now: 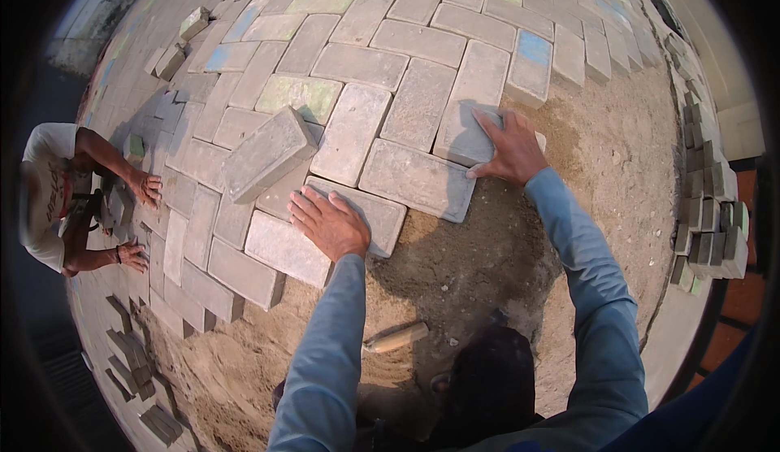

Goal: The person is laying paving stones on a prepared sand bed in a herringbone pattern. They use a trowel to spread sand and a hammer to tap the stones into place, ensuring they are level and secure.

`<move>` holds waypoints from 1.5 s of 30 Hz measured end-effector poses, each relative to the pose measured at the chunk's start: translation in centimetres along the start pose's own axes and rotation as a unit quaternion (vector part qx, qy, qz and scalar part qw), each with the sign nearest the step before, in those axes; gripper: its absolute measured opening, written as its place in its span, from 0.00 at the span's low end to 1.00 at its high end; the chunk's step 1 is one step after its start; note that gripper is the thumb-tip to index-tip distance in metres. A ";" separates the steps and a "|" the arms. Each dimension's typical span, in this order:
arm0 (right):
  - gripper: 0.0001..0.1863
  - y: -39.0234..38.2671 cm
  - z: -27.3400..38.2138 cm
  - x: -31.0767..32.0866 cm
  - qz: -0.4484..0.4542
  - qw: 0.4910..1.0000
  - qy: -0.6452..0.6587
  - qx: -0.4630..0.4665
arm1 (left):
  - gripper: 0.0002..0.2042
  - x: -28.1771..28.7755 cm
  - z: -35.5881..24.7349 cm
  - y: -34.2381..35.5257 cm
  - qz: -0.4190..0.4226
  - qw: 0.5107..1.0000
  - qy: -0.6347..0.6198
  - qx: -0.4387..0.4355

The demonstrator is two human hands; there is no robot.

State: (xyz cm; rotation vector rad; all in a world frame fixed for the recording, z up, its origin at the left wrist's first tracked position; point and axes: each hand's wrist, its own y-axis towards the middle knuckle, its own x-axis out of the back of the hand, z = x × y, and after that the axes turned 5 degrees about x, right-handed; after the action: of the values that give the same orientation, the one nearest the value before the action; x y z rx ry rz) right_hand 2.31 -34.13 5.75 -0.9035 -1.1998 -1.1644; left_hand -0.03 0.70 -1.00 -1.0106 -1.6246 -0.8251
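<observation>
My left hand (329, 223) lies flat with its fingers stretched out, across two grey concrete pavers at the front edge of the laid paving; one is a pale paver (286, 247). My right hand (512, 149) is at the paving's edge, its thumb and fingers spread around the near end of a long paver (474, 86). A pale corner shows just beyond that hand, partly hidden by it. Between my hands, a laid paver (418, 179) borders the sand. A loose paver (270, 154) rests tilted on top of the others, left of my left hand.
Bare sand (455, 277) lies in front of the paving. On it is a wooden handle (398, 336), its tool end unclear. Pavers are stacked along the right edge (708, 216) and at lower left (134, 358). At left a person (61, 192) has both hands on the pavers.
</observation>
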 end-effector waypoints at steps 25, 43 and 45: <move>0.30 -19.4 23.1 -8.6 0.210 0.889 0.143 0.381 | 0.31 -1.2 0.7 -0.3 -0.040 0.997 0.055 -0.027; 0.20 -40.6 12.8 0.6 0.152 0.913 0.371 -0.079 | 0.31 1.3 -1.5 6.7 0.124 0.952 0.251 -0.123; 0.18 -41.9 14.8 -0.6 0.127 0.928 0.334 -0.106 | 0.27 1.1 -2.7 7.0 0.087 0.951 0.152 -0.256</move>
State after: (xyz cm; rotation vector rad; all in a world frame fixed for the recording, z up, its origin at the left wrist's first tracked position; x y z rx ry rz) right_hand -41.75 -28.28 5.10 -0.7014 -0.3966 -1.2596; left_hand 7.21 1.46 1.03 -1.2888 -1.0603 -1.2490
